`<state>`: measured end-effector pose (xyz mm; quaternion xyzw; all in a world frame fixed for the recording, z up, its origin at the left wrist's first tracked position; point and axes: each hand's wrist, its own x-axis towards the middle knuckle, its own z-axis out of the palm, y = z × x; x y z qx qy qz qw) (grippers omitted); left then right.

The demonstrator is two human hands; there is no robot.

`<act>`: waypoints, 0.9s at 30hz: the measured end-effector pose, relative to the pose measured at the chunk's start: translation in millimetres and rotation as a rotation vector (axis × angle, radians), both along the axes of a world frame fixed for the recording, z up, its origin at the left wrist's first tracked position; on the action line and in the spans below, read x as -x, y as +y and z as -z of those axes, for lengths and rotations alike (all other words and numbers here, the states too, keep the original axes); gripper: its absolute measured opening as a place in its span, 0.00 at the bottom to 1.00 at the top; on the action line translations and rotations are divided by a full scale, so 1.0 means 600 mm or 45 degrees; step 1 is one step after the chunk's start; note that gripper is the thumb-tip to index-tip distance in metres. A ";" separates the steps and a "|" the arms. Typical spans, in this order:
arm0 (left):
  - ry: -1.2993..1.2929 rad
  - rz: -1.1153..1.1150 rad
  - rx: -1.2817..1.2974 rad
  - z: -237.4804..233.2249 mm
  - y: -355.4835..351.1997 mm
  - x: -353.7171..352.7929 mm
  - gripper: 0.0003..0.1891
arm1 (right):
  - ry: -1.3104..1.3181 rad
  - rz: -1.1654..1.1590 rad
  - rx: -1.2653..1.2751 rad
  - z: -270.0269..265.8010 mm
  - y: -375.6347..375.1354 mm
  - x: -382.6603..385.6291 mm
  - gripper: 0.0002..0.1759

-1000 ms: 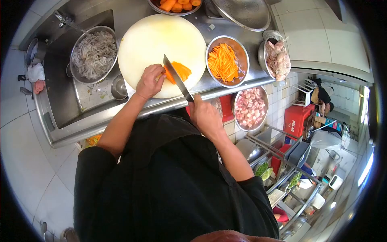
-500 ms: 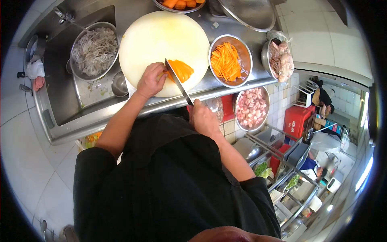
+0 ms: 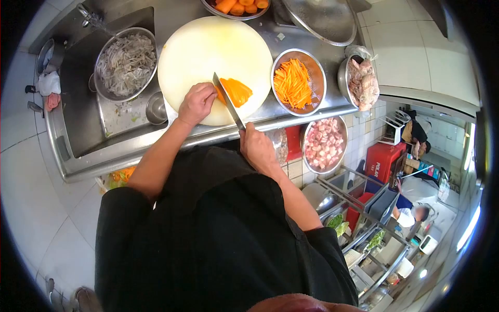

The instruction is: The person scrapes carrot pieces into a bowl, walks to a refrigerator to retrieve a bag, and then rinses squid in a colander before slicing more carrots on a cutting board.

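Note:
On the round white cutting board (image 3: 208,52) lies a fanned stack of carrot slices (image 3: 238,92). My right hand (image 3: 259,149) grips the handle of a kitchen knife (image 3: 232,109), whose blade slants across the left side of the stack. Curled fingers of my left hand (image 3: 196,105) press on the carrot's left end, close beside the blade; the fingertips are partly hidden. Right of the board, a perforated metal colander (image 3: 316,79) holds carrot strips (image 3: 292,83).
A tap (image 3: 89,17) runs into a bowl of pale shreds (image 3: 125,63) in the sink (image 3: 78,135). Carrot pieces (image 3: 237,7) fill a bowl at the back. Raw meat (image 3: 365,86) stands at right, cubed meat (image 3: 324,143) lower down. Another person (image 3: 408,210) is beyond the rack (image 3: 364,229).
My view has shifted slightly. The knife and both hands stay at the carrot slices, with only small movement. The person in the background has moved and leans near the rack.

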<state>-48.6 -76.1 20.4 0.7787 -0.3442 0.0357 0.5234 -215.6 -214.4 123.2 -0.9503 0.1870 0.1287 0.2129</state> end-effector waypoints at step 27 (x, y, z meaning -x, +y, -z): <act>-0.050 0.116 -0.104 0.002 0.001 -0.005 0.07 | 0.035 -0.008 0.056 -0.083 0.002 0.008 0.12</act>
